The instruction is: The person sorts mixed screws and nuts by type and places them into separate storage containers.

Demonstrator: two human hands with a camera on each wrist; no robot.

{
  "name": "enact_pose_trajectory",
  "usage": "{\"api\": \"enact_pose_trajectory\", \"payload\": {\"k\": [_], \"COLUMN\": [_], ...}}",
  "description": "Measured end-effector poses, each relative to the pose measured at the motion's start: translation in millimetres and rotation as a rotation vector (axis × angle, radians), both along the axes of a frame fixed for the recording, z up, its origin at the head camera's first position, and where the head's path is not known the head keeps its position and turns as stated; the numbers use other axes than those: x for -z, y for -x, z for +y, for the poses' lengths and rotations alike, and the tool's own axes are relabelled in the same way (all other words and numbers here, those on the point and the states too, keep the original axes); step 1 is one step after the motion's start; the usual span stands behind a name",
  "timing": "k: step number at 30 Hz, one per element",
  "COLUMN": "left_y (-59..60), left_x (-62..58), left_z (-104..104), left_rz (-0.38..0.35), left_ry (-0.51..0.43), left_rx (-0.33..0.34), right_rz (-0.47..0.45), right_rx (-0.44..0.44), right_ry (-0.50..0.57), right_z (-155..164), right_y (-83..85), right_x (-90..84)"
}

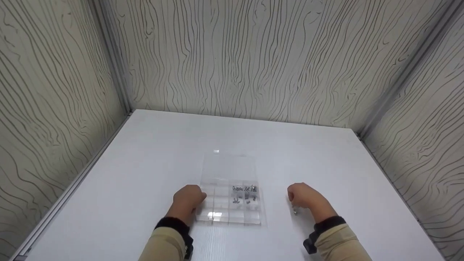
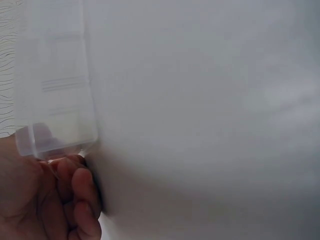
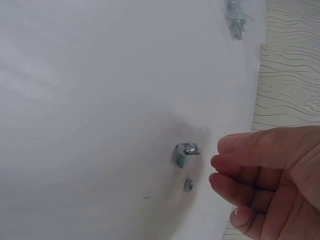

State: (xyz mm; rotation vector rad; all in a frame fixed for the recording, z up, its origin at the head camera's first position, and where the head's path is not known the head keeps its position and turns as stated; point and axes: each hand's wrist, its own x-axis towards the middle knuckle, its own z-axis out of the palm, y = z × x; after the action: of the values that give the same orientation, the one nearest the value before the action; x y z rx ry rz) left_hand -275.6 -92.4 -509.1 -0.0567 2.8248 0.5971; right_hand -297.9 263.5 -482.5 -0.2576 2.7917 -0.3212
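A clear plastic compartment box [image 1: 228, 203] lies flat on the white table [image 1: 152, 163], its lid open toward the far side. One compartment holds several small metal screws [image 1: 245, 192]. My left hand [image 1: 189, 198] sits at the box's left edge. In the left wrist view its fingers [image 2: 75, 192] are curled against the box's corner [image 2: 55, 100] and hold it. My right hand [image 1: 301, 197] rests right of the box with fingers loosely curled and nothing in them. Just off its fingertips [image 3: 220, 146] a short bolt [image 3: 186, 152] and a nut [image 3: 188, 185] lie on the table.
Wood-grain panel walls [image 1: 253, 61] close in the table on the left, back and right. The white surface runs wide around the box on all sides. The box's screw compartment [image 3: 236, 22] shows at the top of the right wrist view.
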Motion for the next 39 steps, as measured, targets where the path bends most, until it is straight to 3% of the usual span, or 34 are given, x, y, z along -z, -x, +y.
{"api": "enact_pose_trajectory", "payload": {"k": [14, 22, 26, 33, 39], "left_y": [1.8, 1.0, 0.3, 1.2, 1.6], "left_x": [4.5, 3.2, 2.9, 2.2, 2.8], "left_z": [-0.8, -0.4, 0.0, -0.7, -0.9], "left_rz": [-0.004, -0.005, -0.005, -0.002, -0.015], "left_ry": [-0.003, -0.001, -0.003, 0.000, -0.012], "left_rx": [0.004, 0.006, 0.001, 0.004, -0.007], "right_rz": [-0.005, 0.040, 0.093, 0.170, 0.157], "right_rx": [0.006, -0.013, -0.077, -0.269, -0.321], "right_ry": [-0.035, 0.030, 0.089, 0.133, 0.125], "right_z": [3.1, -15.1, -38.3, -86.9, -117.0], "right_y": [-1.9, 4.1, 7.2, 4.2, -3.1], "right_x": [8.2, 4.0, -1.7, -9.3, -9.1]}}
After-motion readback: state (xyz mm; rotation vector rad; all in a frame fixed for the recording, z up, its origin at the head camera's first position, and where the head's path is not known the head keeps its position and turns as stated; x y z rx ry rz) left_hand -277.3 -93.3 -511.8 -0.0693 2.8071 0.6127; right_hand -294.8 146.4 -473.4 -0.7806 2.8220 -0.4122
